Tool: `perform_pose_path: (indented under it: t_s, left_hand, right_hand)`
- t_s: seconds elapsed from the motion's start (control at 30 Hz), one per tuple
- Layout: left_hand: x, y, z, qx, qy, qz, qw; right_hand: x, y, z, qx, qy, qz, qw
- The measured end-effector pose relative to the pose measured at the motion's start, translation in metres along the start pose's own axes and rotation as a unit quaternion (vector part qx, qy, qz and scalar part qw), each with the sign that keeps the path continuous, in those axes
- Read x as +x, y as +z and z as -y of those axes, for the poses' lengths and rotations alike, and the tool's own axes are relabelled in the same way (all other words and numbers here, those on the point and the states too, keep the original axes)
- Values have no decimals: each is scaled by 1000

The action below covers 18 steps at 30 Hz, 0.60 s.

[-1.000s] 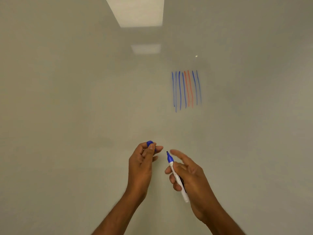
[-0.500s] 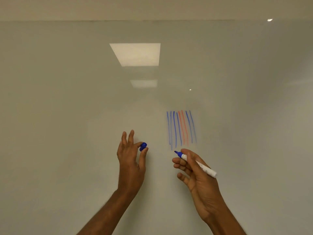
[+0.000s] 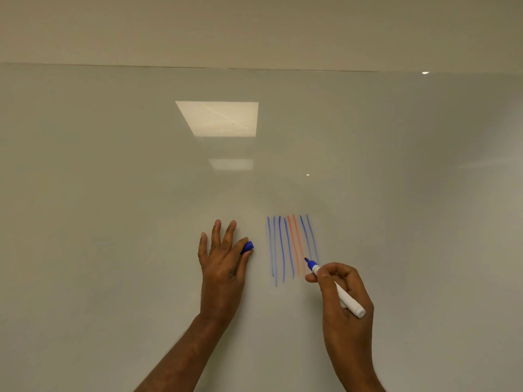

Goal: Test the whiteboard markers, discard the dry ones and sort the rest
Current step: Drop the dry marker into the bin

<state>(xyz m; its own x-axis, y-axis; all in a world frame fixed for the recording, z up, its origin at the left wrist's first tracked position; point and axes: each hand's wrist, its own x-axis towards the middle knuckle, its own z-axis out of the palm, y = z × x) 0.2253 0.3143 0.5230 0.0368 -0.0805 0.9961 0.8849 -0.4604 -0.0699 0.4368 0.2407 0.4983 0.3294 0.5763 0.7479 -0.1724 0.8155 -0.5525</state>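
On the whiteboard, a row of upright blue and red strokes lies at about 5 o'clock from the middle of the view. At 7 o'clock the left hand pinches a blue cap between thumb and forefinger, its other fingers straight and pointing to 12 o'clock. At the strokes' 4 o'clock the right hand grips an uncapped blue marker, whose tip points to 10 o'clock at the lower ends of the rightmost strokes.

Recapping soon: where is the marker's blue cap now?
In the head view, the small blue plastic cap is pinched by the left hand, just left of the blue and red strokes.
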Motion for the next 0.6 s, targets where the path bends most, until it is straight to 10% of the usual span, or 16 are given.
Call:
perform_pose_path:
  t_s: [0.6]
  left_hand:
    - [0, 12, 4, 63, 33, -63, 995]
  right_hand:
    - [95, 4, -21, -108, -140, -9, 984]
